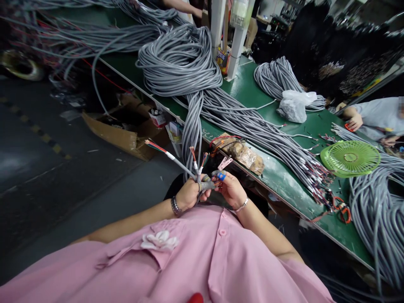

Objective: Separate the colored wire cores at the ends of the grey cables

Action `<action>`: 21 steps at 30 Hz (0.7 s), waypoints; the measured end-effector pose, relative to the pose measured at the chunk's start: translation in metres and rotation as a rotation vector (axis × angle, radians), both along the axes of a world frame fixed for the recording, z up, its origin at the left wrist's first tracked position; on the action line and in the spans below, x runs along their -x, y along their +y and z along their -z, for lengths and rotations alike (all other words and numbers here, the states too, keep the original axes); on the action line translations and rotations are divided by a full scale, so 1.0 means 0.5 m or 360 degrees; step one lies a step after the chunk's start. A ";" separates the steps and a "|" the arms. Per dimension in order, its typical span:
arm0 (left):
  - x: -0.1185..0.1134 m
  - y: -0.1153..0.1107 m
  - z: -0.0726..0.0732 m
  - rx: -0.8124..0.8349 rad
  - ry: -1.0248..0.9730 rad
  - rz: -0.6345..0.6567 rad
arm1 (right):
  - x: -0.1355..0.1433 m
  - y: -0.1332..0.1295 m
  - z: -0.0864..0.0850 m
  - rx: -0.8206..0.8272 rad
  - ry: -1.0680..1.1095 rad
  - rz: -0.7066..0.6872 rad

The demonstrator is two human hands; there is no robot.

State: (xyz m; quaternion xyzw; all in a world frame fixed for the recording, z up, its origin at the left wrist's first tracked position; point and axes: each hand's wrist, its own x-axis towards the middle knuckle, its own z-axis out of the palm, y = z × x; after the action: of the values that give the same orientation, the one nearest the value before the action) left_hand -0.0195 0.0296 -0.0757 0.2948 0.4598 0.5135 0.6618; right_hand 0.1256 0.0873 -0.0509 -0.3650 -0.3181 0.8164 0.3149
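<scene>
In front of my chest, my left hand [191, 193] is closed around several grey cables [181, 165], wearing fingertip covers. Their stripped ends fan out with red, green and white wires [159, 147] and bare copper tips. Close beside it, my right hand [232, 190] pinches at the thin wire ends [217, 184] of a cable, a blue band [221, 176] around one finger. What exactly lies between those fingertips is too small to make out. From the bench, a hanging bundle of grey cables [193, 120] runs down behind my left hand.
A large coil of grey cable [179, 61] rests on the green bench [240, 86]. Along the bench lie stripped cable ends [315, 176], orange-handled scissors [342, 210], a green fan [350, 158] and a taped block [244, 153]. A cardboard box [120, 134] stands below. At right, a co-worker's hand [354, 120] holds something orange.
</scene>
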 end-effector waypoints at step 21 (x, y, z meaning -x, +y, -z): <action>-0.007 0.001 -0.063 0.0009 -0.0154 -0.0184 | -0.009 0.022 0.011 -0.0033 0.0084 0.0237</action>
State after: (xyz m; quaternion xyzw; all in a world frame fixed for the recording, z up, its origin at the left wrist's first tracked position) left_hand -0.0160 0.0303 -0.0444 0.2406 0.4452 0.5632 0.6533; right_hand 0.1301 0.0985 -0.0563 -0.3627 -0.2901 0.7967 0.3867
